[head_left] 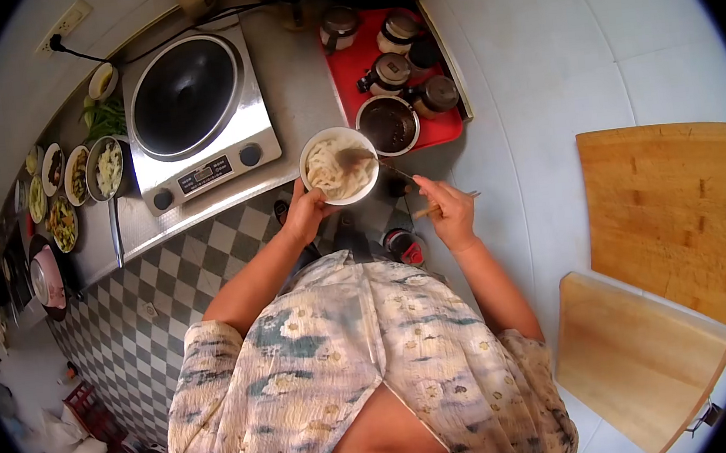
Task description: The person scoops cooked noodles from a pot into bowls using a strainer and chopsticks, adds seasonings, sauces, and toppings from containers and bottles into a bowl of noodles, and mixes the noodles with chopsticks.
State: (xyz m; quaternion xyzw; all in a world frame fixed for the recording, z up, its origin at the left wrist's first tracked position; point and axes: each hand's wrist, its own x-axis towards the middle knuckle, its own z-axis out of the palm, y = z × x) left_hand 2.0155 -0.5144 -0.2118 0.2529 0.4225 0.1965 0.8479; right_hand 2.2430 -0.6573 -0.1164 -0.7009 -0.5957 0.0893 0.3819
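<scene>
My left hand point(305, 214) grips the near left rim of a white bowl point(350, 200) and holds it up in front of the counter. Pale, wide noodles point(322, 169) fill the bowl. Closed around a thin spoon handle, my right hand point(451, 213) is on the right of the bowl. The spoon's head point(356, 155) is over the noodles and looks brown, slightly blurred. Wooden chopsticks point(423, 213) also stick out of my right hand. Just behind the bowl stands a metal pot point(359, 122) with dark brown sauce point(388, 126) inside.
A red tray point(351, 79) carries the sauce pot and several lidded seasoning jars point(390, 70). Left of it is an induction cooker point(256, 114) with a black wok point(184, 95). Several dishes of chopped food point(61, 222) line the counter's left end. Cutting boards point(668, 215) hang at right.
</scene>
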